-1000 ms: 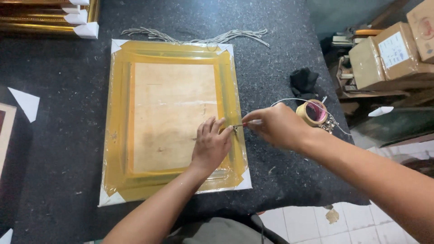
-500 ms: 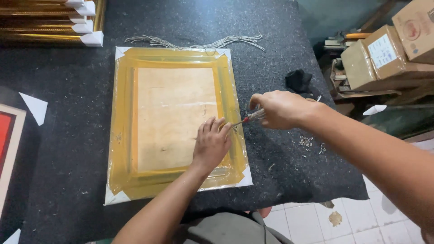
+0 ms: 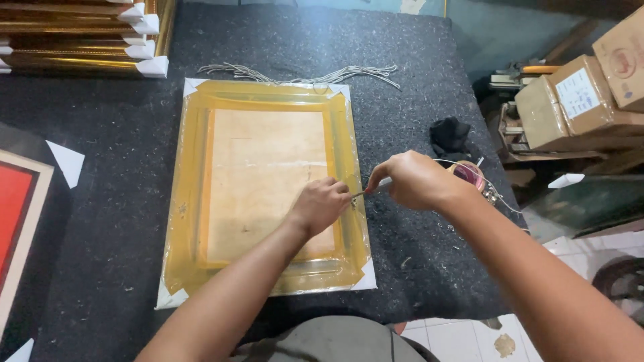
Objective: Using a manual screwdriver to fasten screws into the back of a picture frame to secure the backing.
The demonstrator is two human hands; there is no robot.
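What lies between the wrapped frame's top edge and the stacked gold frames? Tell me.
In the head view, only bare dark felt table separates the wrapped frame from the stacked gold frames. The bundle of cords lies further right, along the top edge.

A picture-framing workshop: stacked gilt frames (image 3: 80, 40), a felt-covered worktable (image 3: 416, 87), cardboard boxes (image 3: 577, 100).

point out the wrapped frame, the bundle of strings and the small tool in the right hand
wrapped frame (image 3: 258, 181), head view, on the pale backing board in its middle
bundle of strings (image 3: 302, 74), head view, on the strands just above the frame's top edge
small tool (image 3: 367, 190), head view, on the thin shaft between the two hands
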